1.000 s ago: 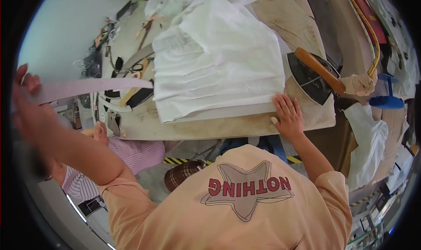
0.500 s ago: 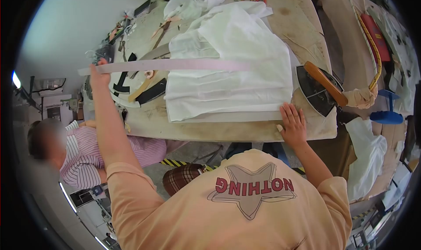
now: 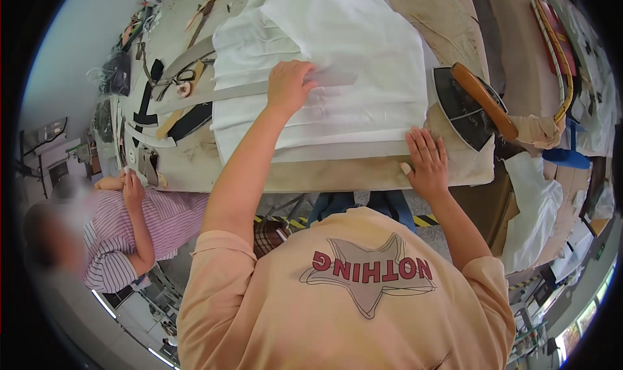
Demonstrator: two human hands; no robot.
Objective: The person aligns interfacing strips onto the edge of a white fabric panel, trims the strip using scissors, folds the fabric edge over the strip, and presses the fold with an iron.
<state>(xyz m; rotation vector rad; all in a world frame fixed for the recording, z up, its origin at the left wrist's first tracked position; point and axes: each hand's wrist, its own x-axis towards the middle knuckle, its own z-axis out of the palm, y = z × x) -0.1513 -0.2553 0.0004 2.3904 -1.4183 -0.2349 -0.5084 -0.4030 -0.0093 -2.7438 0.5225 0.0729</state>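
Observation:
White fabric lies in soft folds on the worktable. Across it runs a long, pale, flat strip. My left hand is on this strip over the middle of the fabric, thumb apart from the fingers, the palm side hidden. My right hand rests flat at the fabric's lower right corner, fingers spread, holding nothing. To the right of the fabric sits an iron with a wooden handle, apart from my right hand.
Scissors, a black curved piece and other tools lie on the table's left side. A person in striped clothes sits at the lower left. White cloth hangs at the right, near a blue object.
My left hand has come from the far left to the middle of the fabric, and the strip now lies across the folds. My right hand has stayed at the fabric's corner.

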